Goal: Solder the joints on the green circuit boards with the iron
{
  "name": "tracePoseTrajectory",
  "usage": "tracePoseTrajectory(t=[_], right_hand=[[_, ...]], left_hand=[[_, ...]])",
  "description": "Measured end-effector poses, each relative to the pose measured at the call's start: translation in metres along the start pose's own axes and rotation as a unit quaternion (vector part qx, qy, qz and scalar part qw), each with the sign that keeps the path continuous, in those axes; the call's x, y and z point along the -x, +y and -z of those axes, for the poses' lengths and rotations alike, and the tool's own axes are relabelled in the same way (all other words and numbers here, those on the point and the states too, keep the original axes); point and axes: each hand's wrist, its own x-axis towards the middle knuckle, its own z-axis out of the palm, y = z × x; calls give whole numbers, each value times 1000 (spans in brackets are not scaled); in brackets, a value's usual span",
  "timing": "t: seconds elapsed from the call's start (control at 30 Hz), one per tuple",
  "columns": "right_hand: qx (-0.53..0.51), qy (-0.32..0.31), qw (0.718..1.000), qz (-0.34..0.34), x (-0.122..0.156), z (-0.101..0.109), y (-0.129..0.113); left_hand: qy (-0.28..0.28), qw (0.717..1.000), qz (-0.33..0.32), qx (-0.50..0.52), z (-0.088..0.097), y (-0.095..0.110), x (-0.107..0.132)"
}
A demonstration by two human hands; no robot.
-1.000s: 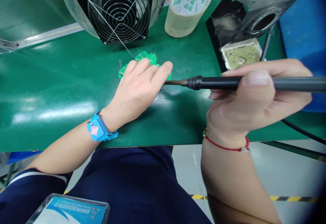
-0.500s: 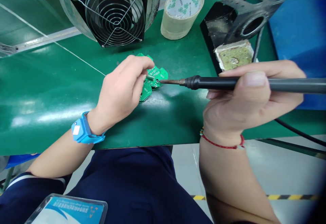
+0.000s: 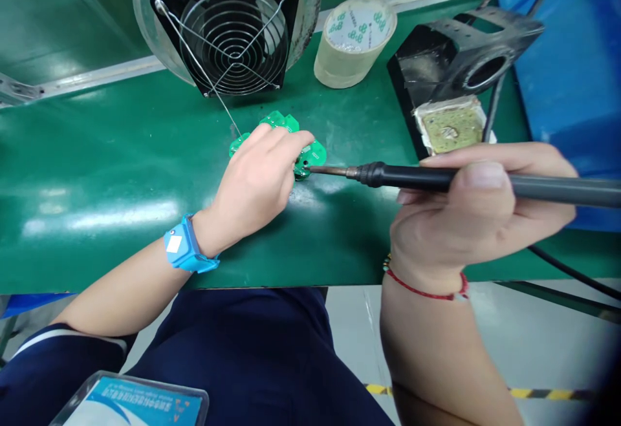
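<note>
My left hand (image 3: 257, 183), with a blue band at its wrist, is closed over a green circuit board (image 3: 317, 152) with rounded lobes, lying on the table. A thin pale solder wire (image 3: 204, 72) comes down from the upper left and runs in behind my left fingers; its end and the fingertips are hidden. In my right hand (image 3: 478, 213) is a soldering iron (image 3: 412, 177), gripped like a pen and pointing left. Its tip meets the right part of the board, close to a dark hole, beside my left fingers.
A black fan with a wire guard (image 3: 235, 54) stands behind the board. Right of it is a roll of clear tape (image 3: 352, 51). Farther right stands a black iron holder (image 3: 436, 57) with a yellowish sponge (image 3: 449, 130). A blue bin (image 3: 577, 64) and the iron's cable (image 3: 572, 271) lie at right.
My left hand has shifted right over the board and covers its middle, where a small silvery piece showed before. The solder wire now slants more steeply. The iron's tip stays at the board; the view has shifted slightly.
</note>
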Motion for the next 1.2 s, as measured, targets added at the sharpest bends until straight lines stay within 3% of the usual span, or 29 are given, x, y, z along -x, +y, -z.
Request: tracePoseTrajectory(t=[0.17, 0.57, 0.7, 0.8, 0.9, 1.0, 1.1, 1.2], right_hand=[[-5, -3, 1000, -9, 0, -1, 0], [6, 6, 1000, -30, 1, 1, 0], [5, 51, 998, -34, 2, 0, 0], [30, 67, 997, -27, 2, 0, 3], [101, -12, 993, -53, -3, 0, 12], [170, -161, 970, -72, -12, -1, 23], [202, -260, 939, -97, -16, -1, 30], [214, -228, 944, -108, -11, 2, 32]], left_hand=[[-6, 998, -8, -64, -5, 1, 0], [-22, 995, -19, -93, -3, 5, 0], [13, 997, 2, -82, 11, -8, 0], [41, 991, 63, -115, 31, -32, 4], [84, 970, 151, -168, 51, -58, 10], [86, 966, 222, -99, 60, -72, 16], [0, 962, 266, 56, 54, -75, 18], [-108, 928, 307, 180, 41, -74, 12]])
